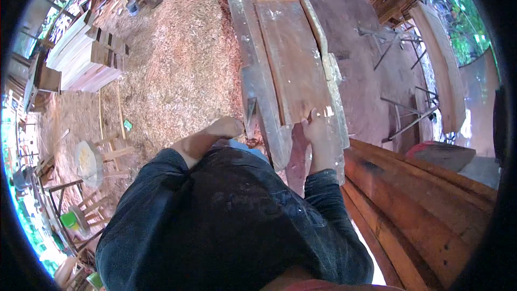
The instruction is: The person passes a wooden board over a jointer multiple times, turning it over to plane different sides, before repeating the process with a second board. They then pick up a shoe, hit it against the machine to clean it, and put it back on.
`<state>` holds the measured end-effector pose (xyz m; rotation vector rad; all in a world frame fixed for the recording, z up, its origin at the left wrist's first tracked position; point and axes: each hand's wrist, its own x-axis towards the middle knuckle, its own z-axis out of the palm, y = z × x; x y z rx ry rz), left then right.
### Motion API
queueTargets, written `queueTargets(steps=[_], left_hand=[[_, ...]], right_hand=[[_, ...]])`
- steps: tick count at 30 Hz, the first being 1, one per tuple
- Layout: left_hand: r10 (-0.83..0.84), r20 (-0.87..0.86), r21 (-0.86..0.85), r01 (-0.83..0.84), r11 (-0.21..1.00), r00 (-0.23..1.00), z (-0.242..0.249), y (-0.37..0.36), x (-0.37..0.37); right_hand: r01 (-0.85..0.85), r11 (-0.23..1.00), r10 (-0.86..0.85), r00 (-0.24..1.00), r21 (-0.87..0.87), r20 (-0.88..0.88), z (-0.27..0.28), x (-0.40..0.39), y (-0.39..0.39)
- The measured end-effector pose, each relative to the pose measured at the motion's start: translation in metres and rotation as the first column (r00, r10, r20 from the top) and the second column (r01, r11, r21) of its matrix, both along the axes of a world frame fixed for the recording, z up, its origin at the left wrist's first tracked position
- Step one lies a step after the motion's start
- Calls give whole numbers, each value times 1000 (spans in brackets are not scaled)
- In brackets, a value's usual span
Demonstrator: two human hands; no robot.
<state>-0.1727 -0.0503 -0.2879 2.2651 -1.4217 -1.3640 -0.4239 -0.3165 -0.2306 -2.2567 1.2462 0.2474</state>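
Observation:
A long brown wooden board [293,56] lies flat along the narrow bed of a woodworking machine [247,43] that looks like a planer. At the board's near end is my right hand [316,126], its thumb over the edge and the other fingers partly hidden; it appears to grip that end. My left hand [229,127] is curled into a loose fist in front of my waist, left of the machine's near end. Its fingers are turned away, and nothing shows in it.
Wood shavings [183,48] cover the floor on the left. A stack of cut boards [94,62] and a round-topped stool [89,163] stand there. Reddish-brown planks [420,199] lie close by my right side. Metal trestles [406,113] and a long plank [441,64] are farther right.

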Motion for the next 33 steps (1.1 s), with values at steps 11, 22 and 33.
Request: queueTargets(steps=[11,22,33], left_hand=[[-7,68,35,5,999,998,-58,67,87],[454,181,-56,-451,891,873,-125,191,253],[840,140,77,-852,518,524,-134,253,238]], right_hand=[[63,998,-68,951,-25,-302,21,51,15],[114,993,-104,961,26,-256,4,73,4],[-265,890,48,862,-370,-504,-18,54,0]])
